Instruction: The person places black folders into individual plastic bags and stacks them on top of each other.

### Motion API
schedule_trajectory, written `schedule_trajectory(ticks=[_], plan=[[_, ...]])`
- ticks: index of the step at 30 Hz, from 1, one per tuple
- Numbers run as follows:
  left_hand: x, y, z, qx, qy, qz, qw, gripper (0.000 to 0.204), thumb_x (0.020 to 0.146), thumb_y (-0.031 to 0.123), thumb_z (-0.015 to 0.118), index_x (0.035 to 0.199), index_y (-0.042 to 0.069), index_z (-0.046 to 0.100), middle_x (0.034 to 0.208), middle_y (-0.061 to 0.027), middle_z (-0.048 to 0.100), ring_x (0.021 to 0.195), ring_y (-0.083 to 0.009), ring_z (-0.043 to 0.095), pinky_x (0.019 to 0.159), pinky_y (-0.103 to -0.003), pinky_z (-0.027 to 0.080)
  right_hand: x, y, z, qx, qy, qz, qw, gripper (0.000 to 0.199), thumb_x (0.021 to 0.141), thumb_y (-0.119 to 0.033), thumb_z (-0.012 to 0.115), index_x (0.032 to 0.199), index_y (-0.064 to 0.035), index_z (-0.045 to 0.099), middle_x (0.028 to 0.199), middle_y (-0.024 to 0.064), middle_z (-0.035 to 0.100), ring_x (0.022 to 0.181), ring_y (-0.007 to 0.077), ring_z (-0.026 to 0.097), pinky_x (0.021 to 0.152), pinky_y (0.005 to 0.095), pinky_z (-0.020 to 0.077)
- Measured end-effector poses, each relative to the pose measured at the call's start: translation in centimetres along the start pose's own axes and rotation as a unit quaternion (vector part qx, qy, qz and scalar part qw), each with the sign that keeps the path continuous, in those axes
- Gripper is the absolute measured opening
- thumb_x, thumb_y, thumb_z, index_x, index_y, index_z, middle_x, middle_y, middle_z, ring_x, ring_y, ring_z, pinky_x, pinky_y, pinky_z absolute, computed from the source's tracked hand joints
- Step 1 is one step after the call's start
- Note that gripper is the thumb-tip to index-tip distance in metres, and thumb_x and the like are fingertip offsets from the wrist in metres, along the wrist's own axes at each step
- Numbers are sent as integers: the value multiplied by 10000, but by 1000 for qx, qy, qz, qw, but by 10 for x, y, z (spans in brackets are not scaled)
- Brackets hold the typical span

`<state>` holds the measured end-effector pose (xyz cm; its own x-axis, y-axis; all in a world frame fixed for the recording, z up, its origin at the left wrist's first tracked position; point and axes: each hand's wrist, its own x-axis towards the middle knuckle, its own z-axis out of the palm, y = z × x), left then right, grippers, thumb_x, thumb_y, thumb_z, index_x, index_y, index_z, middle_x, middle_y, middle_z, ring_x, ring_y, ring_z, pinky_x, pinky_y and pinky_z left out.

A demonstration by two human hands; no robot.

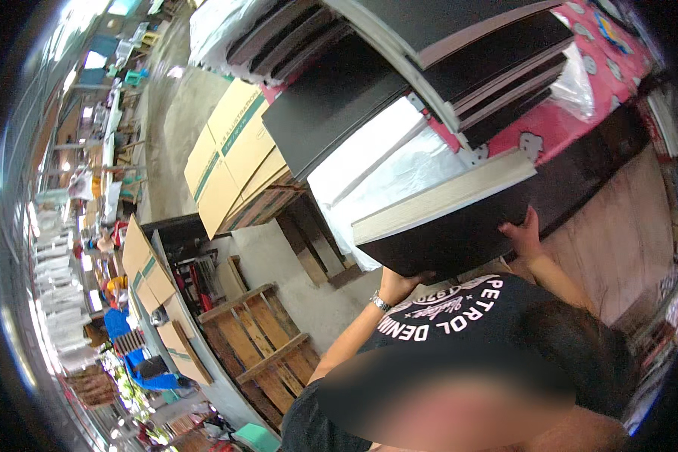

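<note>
A thick stack of black boards with pale edges [444, 239] is held between my two hands, tilted in front of my chest. My left hand [399, 285], with a metal watch on its wrist, grips the stack's near left corner. On the right, my right hand [525, 235] presses against the near black face, thumb and fingers spread along it. Its fingertips are partly hidden. Just beyond the stack lies a white plastic sheet [388, 169], next to flat black boards [339, 105] on the table.
More black boards [505, 71] are piled at the far right on a pink patterned cloth [565, 139]. A long metal strip [429, 87] crosses between piles. Cardboard boxes [233, 139] stand to the left, and a wooden pallet [260, 328] lies lower left.
</note>
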<state>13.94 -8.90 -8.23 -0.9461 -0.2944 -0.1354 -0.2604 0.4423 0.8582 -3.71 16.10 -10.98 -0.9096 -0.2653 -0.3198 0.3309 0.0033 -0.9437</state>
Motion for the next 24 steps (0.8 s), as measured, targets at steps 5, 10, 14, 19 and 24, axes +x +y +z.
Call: schedule_trajectory(ticks=[5, 10, 14, 19, 24], plan=[[-20, -55, 29, 96, -89, 43, 990, 646, 637, 323, 808, 1162, 47, 553, 1173, -175, 560, 1118, -317, 503, 954, -414, 373, 1, 82, -28, 77, -39, 18, 996, 761, 584, -89, 823, 1199, 11, 386, 1124, 110, 530, 1095, 237, 490, 929, 376, 416], [-59, -144, 94, 73, -56, -2, 996, 593, 704, 378, 748, 1170, 67, 554, 1190, -168, 549, 1119, -326, 494, 949, -419, 371, 0, 121, -50, -28, -165, -25, 986, 657, 576, -81, 821, 1131, 9, 483, 1071, 84, 549, 1046, 201, 508, 917, 356, 412], [-64, -111, 84, 62, -31, -12, 998, 633, 646, 355, 789, 1166, 73, 564, 1217, -165, 532, 1146, -327, 471, 959, -418, 363, -12, 114, -31, -27, -174, -137, 975, 616, 603, -101, 803, 1147, -9, 529, 1026, 73, 600, 948, 160, 547, 868, 312, 426], [-74, -82, 92, 82, 48, 13, 995, 619, 592, 199, 837, 1114, 13, 561, 1124, -131, 582, 1034, -258, 528, 887, -362, 421, -2, 115, -38, -94, -218, -280, 930, 579, 676, -180, 783, 1157, 1, 518, 1018, 106, 622, 931, 162, 567, 837, 314, 446], [-64, -84, 90, -20, 44, -119, 992, 551, 705, 283, 763, 1110, -17, 540, 1021, -111, 621, 919, -220, 577, 837, -341, 454, 43, 101, -21, -199, -209, -198, 937, 644, 713, -455, 711, 1127, 10, 545, 1020, 176, 625, 959, 264, 600, 844, 357, 459]])
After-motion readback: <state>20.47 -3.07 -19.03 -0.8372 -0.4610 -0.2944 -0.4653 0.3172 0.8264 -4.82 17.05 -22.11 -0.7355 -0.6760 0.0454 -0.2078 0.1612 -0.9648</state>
